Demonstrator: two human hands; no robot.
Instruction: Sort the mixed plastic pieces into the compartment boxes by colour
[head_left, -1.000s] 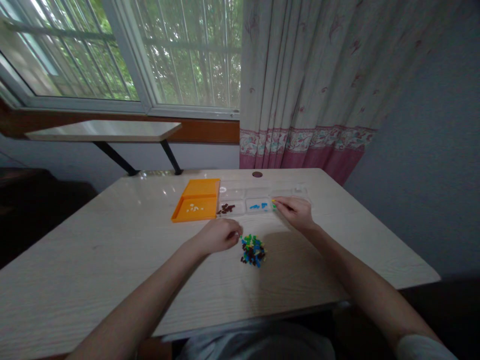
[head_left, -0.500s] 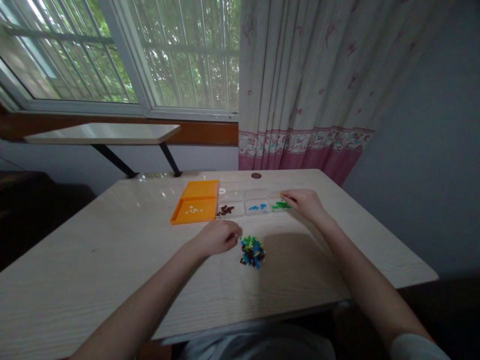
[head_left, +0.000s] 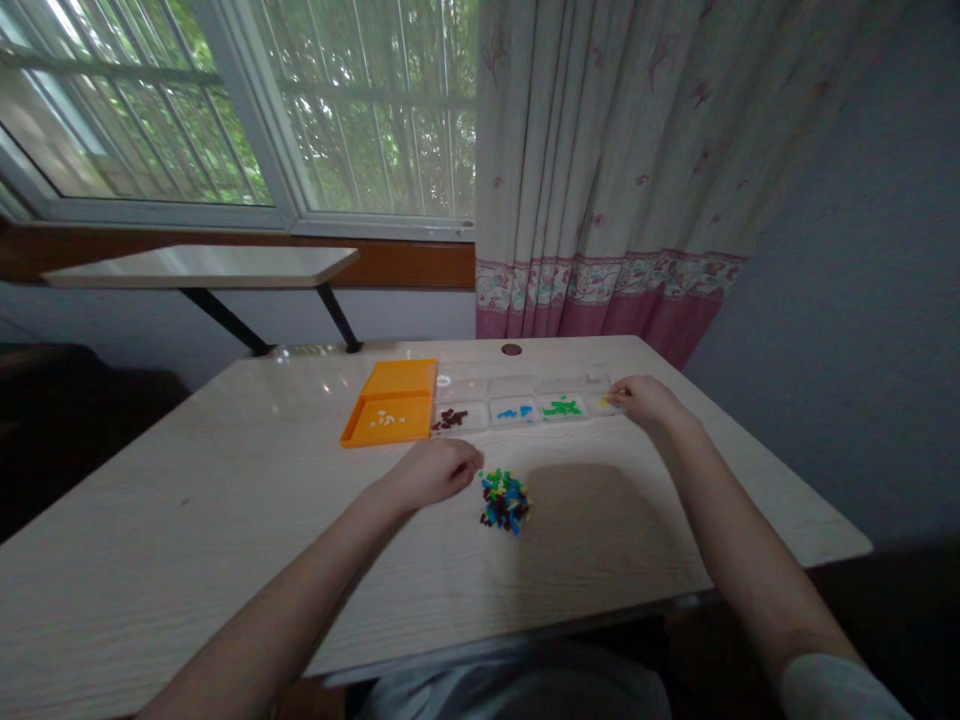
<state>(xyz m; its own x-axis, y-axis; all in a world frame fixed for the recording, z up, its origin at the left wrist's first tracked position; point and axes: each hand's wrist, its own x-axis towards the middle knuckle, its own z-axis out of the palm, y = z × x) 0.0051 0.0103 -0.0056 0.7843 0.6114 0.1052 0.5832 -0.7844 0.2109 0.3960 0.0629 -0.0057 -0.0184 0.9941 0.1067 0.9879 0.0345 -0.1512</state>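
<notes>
A small pile of mixed coloured pieces lies on the pale wooden table. My left hand rests curled just left of the pile, fingers closed, whatever is inside hidden. Beyond the pile stands a clear compartment tray with brown pieces, blue pieces and green pieces in separate cells. My right hand reaches to the tray's right end, fingers pinched over a cell with a yellow piece.
An orange tray with a few white bits sits left of the clear tray. A cable hole marks the table's far edge. A window, a wall shelf and a curtain stand behind.
My right hand has moved rightward along the clear tray, from the blue and green cells to the right end cell. My left hand stayed beside the pile.
</notes>
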